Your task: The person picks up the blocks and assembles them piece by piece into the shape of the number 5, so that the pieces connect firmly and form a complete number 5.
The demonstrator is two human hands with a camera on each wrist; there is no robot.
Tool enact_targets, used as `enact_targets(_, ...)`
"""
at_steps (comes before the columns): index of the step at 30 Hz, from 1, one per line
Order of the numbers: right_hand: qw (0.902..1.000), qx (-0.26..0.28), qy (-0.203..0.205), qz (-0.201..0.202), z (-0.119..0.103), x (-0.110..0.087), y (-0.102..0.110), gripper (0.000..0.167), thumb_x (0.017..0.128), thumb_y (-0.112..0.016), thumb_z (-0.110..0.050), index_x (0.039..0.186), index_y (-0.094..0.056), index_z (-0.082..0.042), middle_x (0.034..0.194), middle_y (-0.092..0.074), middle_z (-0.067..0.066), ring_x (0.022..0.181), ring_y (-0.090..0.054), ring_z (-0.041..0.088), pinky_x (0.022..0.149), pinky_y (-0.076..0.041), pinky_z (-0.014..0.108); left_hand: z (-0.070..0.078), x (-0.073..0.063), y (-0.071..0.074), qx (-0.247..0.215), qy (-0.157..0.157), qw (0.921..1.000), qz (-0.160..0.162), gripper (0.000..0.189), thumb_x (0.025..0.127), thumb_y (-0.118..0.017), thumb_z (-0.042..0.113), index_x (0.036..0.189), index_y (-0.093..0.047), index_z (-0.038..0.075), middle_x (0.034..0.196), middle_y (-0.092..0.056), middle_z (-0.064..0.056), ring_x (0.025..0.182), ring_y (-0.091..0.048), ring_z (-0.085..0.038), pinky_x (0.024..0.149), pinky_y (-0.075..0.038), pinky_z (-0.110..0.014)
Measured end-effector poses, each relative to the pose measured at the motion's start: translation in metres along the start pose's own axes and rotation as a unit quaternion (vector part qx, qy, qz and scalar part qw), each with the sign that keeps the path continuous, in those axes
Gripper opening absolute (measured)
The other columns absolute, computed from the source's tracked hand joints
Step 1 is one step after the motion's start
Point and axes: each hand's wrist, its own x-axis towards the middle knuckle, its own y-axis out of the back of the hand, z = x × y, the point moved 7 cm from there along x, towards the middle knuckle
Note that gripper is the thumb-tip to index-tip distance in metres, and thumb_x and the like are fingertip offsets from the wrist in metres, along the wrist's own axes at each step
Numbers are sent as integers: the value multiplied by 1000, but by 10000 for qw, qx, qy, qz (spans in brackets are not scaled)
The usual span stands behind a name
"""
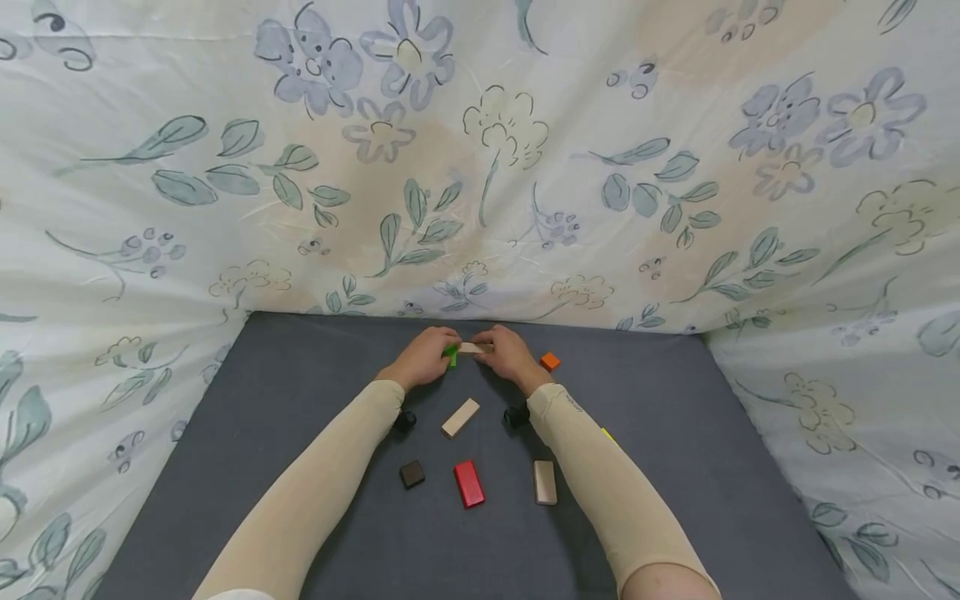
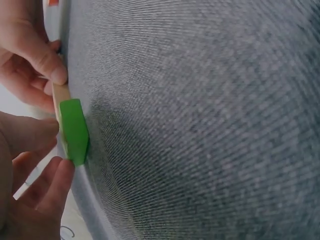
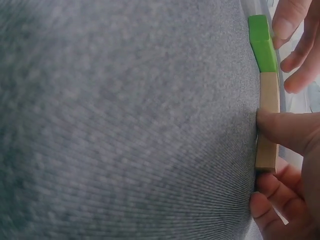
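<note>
At the far side of the grey cloth, a green block and a plain wooden block stand end to end, touching. My left hand pinches the green block, thumb on its edge and a fingertip at its outer end in the left wrist view. The right hand holds the wooden block near its right end, with the thumb on the near face and the other fingers curled behind and around the end. Part of the green block is hidden by the left hand in the head view.
An orange block lies right of the right hand. Nearer lie another wooden block, a red block, a dark brown block and a light wooden block. A yellow piece peeks past the right sleeve. Flowered fabric rises behind.
</note>
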Motion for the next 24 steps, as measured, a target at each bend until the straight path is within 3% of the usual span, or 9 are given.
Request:
enact_targets(8,10000,-3,-25,69,-2,2,1,34,101,-81,-22,135,-78,-14,118,-66,10,105,-65,29,96,-53,49,2,2,-2,179,-313,9993,-9,37,103,-65,-3,139,-73,1,142,-66,-15,135,-58,-36,114,-46,-47)
enact_targets(19,9999,109,-19,120,-3,4,0,34,101,-81,-22,135,-79,-15,118,-66,10,104,-64,29,95,-53,48,4,-1,-3,567,-194,9981,-134,37,107,-61,-1,141,-73,6,148,-62,-11,139,-55,-32,114,-45,-46)
enact_targets(24,9995,277,56,110,0,2,1,36,101,-81,-20,136,-78,-14,120,-68,9,103,-63,28,94,-53,48,7,-1,-4,706,-324,9969,-144,37,107,-60,-1,140,-73,7,147,-62,-11,137,-56,-33,114,-45,-46)
